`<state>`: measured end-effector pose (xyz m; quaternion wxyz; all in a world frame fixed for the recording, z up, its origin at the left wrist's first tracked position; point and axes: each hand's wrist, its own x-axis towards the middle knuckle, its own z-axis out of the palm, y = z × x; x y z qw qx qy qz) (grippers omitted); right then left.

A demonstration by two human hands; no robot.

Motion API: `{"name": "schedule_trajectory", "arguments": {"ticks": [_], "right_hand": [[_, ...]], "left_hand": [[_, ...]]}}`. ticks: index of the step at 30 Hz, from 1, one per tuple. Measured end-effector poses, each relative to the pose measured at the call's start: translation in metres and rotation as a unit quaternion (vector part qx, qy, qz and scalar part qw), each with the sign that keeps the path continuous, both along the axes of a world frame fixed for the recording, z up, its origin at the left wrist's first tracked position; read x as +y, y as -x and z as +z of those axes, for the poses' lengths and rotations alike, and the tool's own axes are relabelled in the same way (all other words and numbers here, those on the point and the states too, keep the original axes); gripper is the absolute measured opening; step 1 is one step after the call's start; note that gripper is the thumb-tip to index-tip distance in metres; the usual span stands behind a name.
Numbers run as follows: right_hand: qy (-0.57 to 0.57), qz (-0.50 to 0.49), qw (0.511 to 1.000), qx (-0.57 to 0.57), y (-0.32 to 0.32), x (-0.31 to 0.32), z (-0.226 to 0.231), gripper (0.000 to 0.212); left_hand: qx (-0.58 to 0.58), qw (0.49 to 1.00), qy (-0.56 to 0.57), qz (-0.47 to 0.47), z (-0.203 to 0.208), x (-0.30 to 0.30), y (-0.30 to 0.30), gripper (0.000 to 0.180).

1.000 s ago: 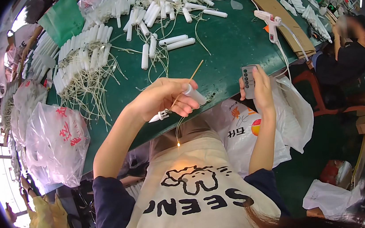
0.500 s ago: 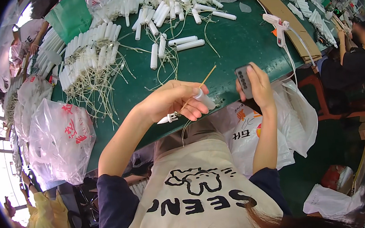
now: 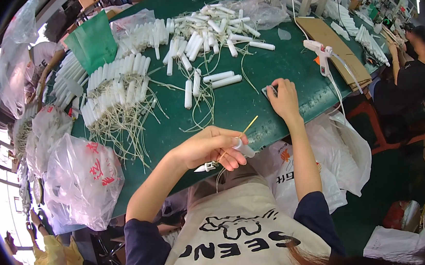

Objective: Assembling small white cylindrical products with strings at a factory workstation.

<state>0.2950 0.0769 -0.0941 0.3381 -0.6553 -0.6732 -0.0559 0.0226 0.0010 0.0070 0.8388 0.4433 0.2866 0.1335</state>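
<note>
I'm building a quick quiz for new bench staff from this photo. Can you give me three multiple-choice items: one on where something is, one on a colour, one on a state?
1. Where does the right hand rest?
A. on the green table near its front edge
B. on the hot glue gun
C. in the lap

2. What colour is the table top?
A. white
B. green
C. brown

3. What is the left hand doing?
A. lying flat and empty
B. holding a white tube with a thin stick
C. gripping a plastic bag

Answers: 1 A, it lies on a small dark object there, apart from the glue gun; 2 B, green shows between the white tubes; 3 B, its fingers close on a tube.
</note>
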Motion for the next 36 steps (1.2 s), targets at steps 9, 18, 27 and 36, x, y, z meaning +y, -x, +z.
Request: {"name": "schedule_trajectory", "arguments": {"ticks": [9,18,27,36], "right_hand": [[0.120,0.491,0.826,0.251,0.047,-0.094,0.065,0.047],[0.137,0.221,0.879,0.400,0.028,-0.135,0.046,0.025],[0.092,0.170,0.945,0.263,0.038,-0.148,0.081,0.022],[-0.028,0.150,0.988,0.018,0.053,-0.156,0.092,0.034]], "left_hand": [[-0.019,1.000,-0.004,0.012,0.000,0.005,0.000,0.026],[0.100,0.977,-0.165,0.088,-0.030,0.024,-0.019,0.028],[0.299,0.692,-0.620,0.217,-0.058,0.034,-0.047,0.019],[0.047,0.992,-0.045,0.109,-0.011,-0.001,-0.053,0.051]]}}
